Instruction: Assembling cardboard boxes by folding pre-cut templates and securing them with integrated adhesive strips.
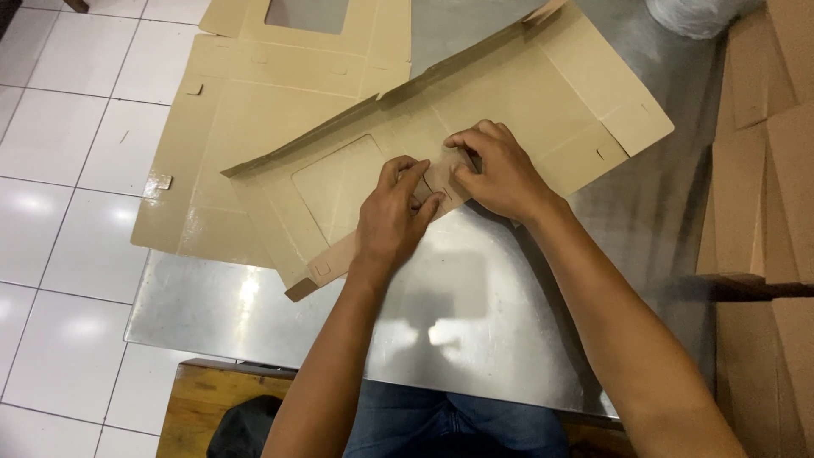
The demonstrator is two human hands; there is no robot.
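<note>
Brown cardboard box blank (509, 102) lies flat on the steel surface (475, 314); left hand (392, 216) presses it down while right hand (500, 170) pinches a small tab, likely to steady the fold.

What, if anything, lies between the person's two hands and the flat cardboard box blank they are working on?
Nothing visible. The left hand and right hand both rest directly on the cardboard blank, their fingers pressing a small flap near its lower edge. A second blank lies underneath, not between hands and card.
</note>
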